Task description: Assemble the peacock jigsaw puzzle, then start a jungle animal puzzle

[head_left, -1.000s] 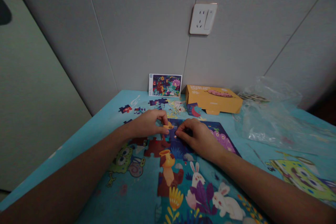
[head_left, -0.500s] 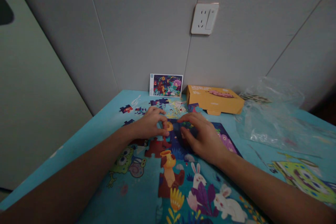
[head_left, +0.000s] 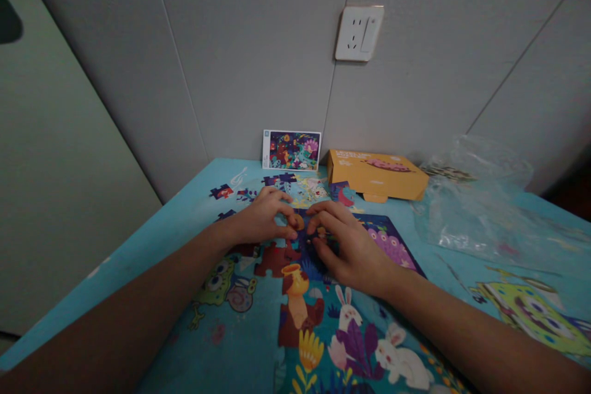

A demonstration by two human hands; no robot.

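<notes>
A partly joined jigsaw puzzle (head_left: 318,314) lies in front of me, showing a bear, rabbits and flowers. At its upper left edge my left hand (head_left: 268,218) has its thumb and index finger closed on a dark puzzle piece (head_left: 299,223) with an orange round shape. My right hand (head_left: 344,243) is over the upper middle of the puzzle, its fingers curved and the thumb apart from them. The fingertips are close to or touching the dark blue area; the palm hides part of it. Red-brown pieces (head_left: 271,260) jut out at the left edge.
Several loose pieces (head_left: 222,191) lie beyond my left hand, and another piece (head_left: 342,193) lies near the orange box (head_left: 378,175). A picture card (head_left: 292,150) leans on the wall. Clear plastic bags (head_left: 480,221) lie at the right on the cartoon-printed tablecloth (head_left: 184,209).
My right hand has shifted slightly left and towards me, uncovering more of the pink flower area and the loose piece by the box. My left hand has hardly moved.
</notes>
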